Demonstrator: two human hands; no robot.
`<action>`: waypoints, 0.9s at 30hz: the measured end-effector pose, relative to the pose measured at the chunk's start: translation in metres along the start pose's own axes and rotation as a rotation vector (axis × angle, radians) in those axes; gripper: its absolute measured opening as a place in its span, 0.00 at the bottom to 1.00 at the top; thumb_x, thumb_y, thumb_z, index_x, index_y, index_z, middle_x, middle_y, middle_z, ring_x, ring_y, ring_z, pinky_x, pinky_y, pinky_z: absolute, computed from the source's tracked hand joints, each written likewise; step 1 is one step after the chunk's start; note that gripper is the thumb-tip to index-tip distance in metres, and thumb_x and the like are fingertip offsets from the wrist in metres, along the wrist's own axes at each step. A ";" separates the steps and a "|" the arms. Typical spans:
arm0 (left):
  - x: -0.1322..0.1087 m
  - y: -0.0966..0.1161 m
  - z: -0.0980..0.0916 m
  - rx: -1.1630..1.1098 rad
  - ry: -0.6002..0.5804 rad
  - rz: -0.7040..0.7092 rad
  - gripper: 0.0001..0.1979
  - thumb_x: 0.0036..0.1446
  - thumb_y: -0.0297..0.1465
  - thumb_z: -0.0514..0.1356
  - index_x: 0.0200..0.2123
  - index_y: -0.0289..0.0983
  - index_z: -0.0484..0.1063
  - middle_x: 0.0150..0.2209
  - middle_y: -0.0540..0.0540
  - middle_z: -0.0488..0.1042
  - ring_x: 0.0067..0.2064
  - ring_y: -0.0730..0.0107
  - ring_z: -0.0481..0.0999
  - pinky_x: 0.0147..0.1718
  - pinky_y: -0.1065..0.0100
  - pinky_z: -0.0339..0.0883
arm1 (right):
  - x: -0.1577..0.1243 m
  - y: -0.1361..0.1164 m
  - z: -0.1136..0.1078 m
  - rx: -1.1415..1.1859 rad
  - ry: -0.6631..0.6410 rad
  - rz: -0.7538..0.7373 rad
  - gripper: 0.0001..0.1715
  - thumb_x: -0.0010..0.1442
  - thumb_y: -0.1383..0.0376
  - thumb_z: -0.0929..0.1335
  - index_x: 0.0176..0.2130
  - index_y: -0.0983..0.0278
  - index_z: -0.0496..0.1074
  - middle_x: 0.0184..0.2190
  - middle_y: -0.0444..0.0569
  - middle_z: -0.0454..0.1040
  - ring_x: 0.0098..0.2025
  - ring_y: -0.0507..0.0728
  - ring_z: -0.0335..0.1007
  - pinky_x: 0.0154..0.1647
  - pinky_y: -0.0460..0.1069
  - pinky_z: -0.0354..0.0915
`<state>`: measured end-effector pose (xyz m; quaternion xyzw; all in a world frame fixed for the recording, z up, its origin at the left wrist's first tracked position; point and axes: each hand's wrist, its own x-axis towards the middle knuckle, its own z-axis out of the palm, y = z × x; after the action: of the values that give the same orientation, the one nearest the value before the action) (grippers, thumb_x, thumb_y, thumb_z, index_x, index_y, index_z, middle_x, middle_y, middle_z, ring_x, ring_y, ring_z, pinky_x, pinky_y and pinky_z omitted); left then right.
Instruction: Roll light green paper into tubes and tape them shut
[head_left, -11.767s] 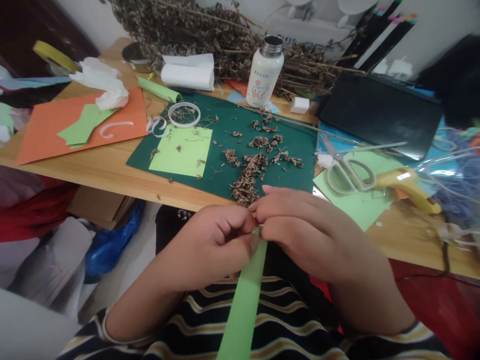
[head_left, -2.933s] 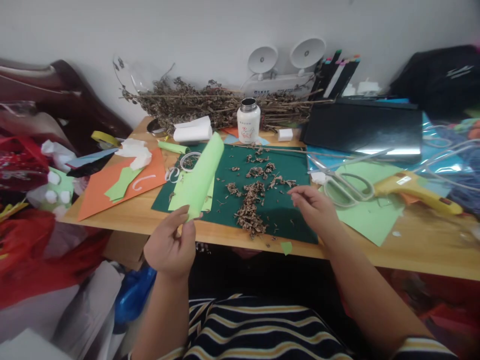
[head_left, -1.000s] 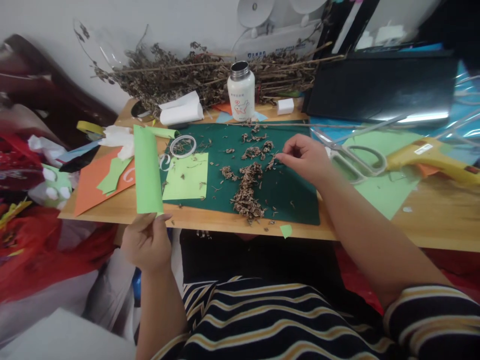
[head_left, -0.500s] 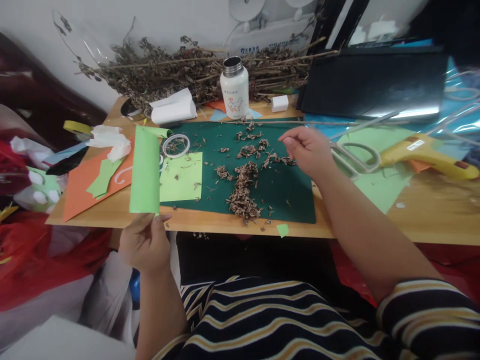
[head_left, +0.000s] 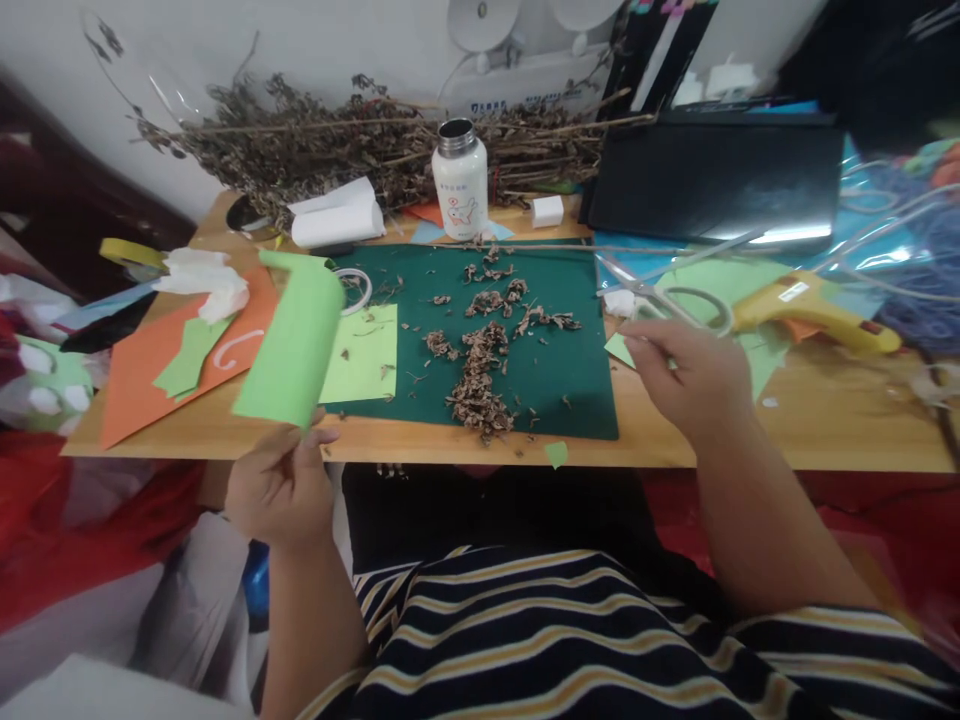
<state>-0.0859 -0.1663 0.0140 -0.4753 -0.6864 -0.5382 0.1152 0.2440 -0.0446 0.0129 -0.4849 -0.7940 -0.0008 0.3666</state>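
My left hand [head_left: 281,485] pinches the lower edge of a curled green paper [head_left: 294,335], held up over the left of the table. My right hand [head_left: 694,385] is closed, thumb against fingers, just in front of the grey-handled scissors [head_left: 701,305]; what it pinches, if anything, is too small to make out. Between the hands, a pile of dried leaves [head_left: 480,385] lies on the dark green mat [head_left: 577,380]. A flat light green sheet [head_left: 364,365] rests on the mat's left part, with a roll of white tape [head_left: 358,290] behind it, partly covered by the curled paper.
An open white bottle [head_left: 460,185] stands behind the mat, before a heap of dried branches [head_left: 300,140]. At the right are a yellow glue gun [head_left: 817,308] and a black flat device [head_left: 716,175]. Orange paper [head_left: 139,385] and white tissue [head_left: 202,280] lie at the left.
My right hand has moved right and toward me, from above the mat to in front of the scissors. The green paper in my left hand has tilted and turned.
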 end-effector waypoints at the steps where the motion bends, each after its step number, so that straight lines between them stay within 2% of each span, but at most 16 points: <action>1: 0.000 0.001 0.001 -0.020 0.010 0.048 0.06 0.47 0.26 0.58 0.23 0.32 0.74 0.19 0.49 0.74 0.21 0.73 0.73 0.23 0.71 0.69 | -0.011 0.005 -0.004 -0.065 -0.016 0.044 0.11 0.57 0.63 0.61 0.35 0.61 0.72 0.28 0.47 0.75 0.28 0.55 0.69 0.27 0.49 0.64; 3: 0.001 0.005 0.004 -0.075 0.020 0.134 0.07 0.49 0.26 0.57 0.23 0.31 0.74 0.18 0.49 0.74 0.19 0.75 0.71 0.23 0.72 0.68 | -0.031 0.018 -0.009 -0.136 -0.068 0.062 0.12 0.57 0.63 0.60 0.36 0.62 0.72 0.29 0.50 0.74 0.30 0.58 0.70 0.29 0.52 0.65; 5: 0.001 0.010 0.010 -0.123 -0.010 0.149 0.09 0.51 0.26 0.57 0.23 0.31 0.74 0.19 0.48 0.74 0.19 0.76 0.71 0.25 0.71 0.69 | -0.046 0.028 -0.011 -0.148 -0.099 0.001 0.13 0.56 0.65 0.60 0.37 0.62 0.72 0.33 0.53 0.73 0.35 0.60 0.69 0.35 0.55 0.66; 7: 0.000 0.016 0.018 -0.165 -0.038 0.137 0.10 0.52 0.28 0.56 0.22 0.31 0.73 0.19 0.48 0.74 0.20 0.76 0.72 0.26 0.70 0.69 | -0.056 0.034 -0.011 -0.163 -0.064 -0.018 0.11 0.55 0.66 0.61 0.36 0.61 0.72 0.37 0.54 0.72 0.38 0.61 0.68 0.40 0.56 0.65; 9: -0.001 0.020 0.024 -0.191 -0.054 0.113 0.11 0.53 0.29 0.55 0.23 0.31 0.73 0.20 0.48 0.74 0.20 0.75 0.72 0.25 0.70 0.69 | -0.062 0.036 -0.009 -0.186 0.000 0.010 0.08 0.55 0.66 0.63 0.34 0.60 0.72 0.35 0.52 0.73 0.37 0.60 0.68 0.40 0.56 0.65; 13: -0.004 0.024 0.029 -0.222 -0.060 0.075 0.11 0.53 0.32 0.56 0.24 0.32 0.72 0.20 0.47 0.74 0.20 0.74 0.72 0.22 0.71 0.68 | -0.068 0.037 -0.006 -0.190 0.103 0.063 0.07 0.55 0.64 0.64 0.29 0.60 0.70 0.27 0.49 0.73 0.33 0.59 0.69 0.36 0.54 0.67; 15: -0.005 0.023 0.028 -0.217 -0.049 0.072 0.11 0.53 0.32 0.56 0.24 0.32 0.72 0.20 0.48 0.74 0.20 0.74 0.72 0.21 0.71 0.68 | -0.068 0.037 -0.005 -0.175 0.131 0.080 0.07 0.56 0.64 0.63 0.29 0.60 0.70 0.28 0.50 0.73 0.33 0.59 0.70 0.37 0.55 0.67; 20: -0.006 0.020 0.020 -0.157 -0.069 0.095 0.10 0.53 0.29 0.56 0.24 0.30 0.72 0.20 0.47 0.74 0.21 0.75 0.73 0.25 0.70 0.70 | -0.068 0.037 -0.004 -0.152 0.105 0.103 0.06 0.55 0.67 0.63 0.34 0.58 0.70 0.29 0.49 0.74 0.32 0.59 0.70 0.35 0.55 0.66; 23: -0.006 0.018 0.017 -0.182 -0.088 0.108 0.09 0.53 0.26 0.56 0.23 0.29 0.72 0.20 0.45 0.75 0.21 0.75 0.73 0.25 0.70 0.70 | -0.068 0.036 -0.003 -0.132 0.135 0.065 0.09 0.54 0.70 0.63 0.35 0.59 0.70 0.29 0.49 0.75 0.31 0.59 0.70 0.33 0.53 0.66; 27: -0.007 0.016 0.018 -0.215 -0.056 0.100 0.08 0.52 0.25 0.57 0.23 0.28 0.72 0.21 0.45 0.75 0.20 0.75 0.73 0.22 0.72 0.69 | -0.066 0.034 -0.003 -0.115 0.136 0.002 0.11 0.53 0.72 0.63 0.35 0.59 0.70 0.32 0.49 0.76 0.35 0.59 0.72 0.36 0.53 0.66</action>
<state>-0.0637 -0.1552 0.0122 -0.5333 -0.6033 -0.5887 0.0709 0.2892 -0.0786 -0.0352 -0.5047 -0.7656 -0.0791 0.3910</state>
